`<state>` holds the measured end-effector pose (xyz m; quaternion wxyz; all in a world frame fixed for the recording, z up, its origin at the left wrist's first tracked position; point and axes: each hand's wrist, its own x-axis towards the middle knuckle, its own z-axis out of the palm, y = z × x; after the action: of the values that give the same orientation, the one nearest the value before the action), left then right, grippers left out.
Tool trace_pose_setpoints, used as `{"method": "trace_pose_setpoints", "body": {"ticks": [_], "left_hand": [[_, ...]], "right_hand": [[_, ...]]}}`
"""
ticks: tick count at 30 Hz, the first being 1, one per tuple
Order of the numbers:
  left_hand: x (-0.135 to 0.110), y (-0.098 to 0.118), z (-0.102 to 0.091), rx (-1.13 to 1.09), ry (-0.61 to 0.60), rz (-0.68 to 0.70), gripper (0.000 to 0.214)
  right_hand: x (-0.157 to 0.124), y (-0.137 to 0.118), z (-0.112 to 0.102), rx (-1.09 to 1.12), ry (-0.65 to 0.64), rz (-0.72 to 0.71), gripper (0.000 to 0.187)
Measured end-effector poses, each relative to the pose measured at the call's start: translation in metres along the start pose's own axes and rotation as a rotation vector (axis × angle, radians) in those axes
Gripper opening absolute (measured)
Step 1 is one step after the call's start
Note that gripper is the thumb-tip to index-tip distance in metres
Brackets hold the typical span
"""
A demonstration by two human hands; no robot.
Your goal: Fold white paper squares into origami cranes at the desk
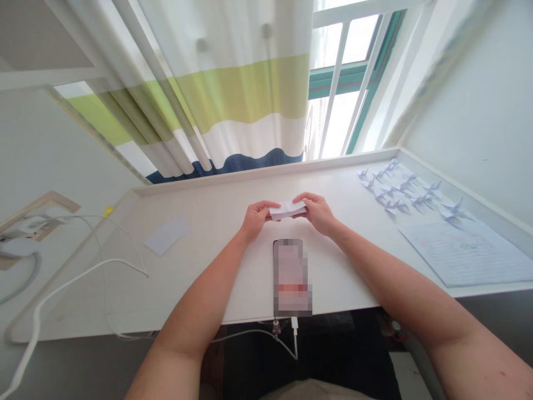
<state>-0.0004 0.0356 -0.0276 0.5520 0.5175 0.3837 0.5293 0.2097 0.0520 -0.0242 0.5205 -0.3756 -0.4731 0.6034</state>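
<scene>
Both my hands hold a small folded white paper [287, 209] just above the white desk [208, 266], near its middle. My left hand [256, 218] pinches the paper's left end with fingers closed. My right hand [317, 212] grips the right end, fingers curled over the top edge. A phone [292, 276] lies flat on the desk just in front of my hands, its cable hanging off the near edge.
Several folded paper cranes [402, 191] sit at the desk's far right, with a written sheet [466, 253] in front of them. A loose paper slip [167, 235] lies at the left. White cables [83, 266] run over the left side. A curtain [216, 89] hangs behind.
</scene>
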Motion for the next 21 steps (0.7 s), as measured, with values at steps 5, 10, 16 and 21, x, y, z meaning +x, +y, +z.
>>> {"method": "trace_pose_setpoints", "body": {"ticks": [5, 10, 16, 21], "left_hand": [[-0.001, 0.0, 0.001, 0.006, -0.047, 0.017, 0.026], [-0.001, -0.002, 0.003, 0.145, 0.024, 0.135, 0.042], [-0.004, 0.001, 0.004, 0.155, -0.045, 0.088, 0.064], [-0.006, -0.001, 0.012, 0.066, -0.012, 0.084, 0.067]], "right_hand": [[0.0, -0.002, -0.002, 0.027, -0.029, -0.012, 0.026], [-0.004, 0.0, -0.002, -0.063, -0.084, 0.015, 0.051], [-0.01, -0.005, -0.002, -0.287, -0.207, -0.043, 0.041], [-0.011, -0.004, 0.003, -0.219, -0.187, -0.037, 0.052]]}}
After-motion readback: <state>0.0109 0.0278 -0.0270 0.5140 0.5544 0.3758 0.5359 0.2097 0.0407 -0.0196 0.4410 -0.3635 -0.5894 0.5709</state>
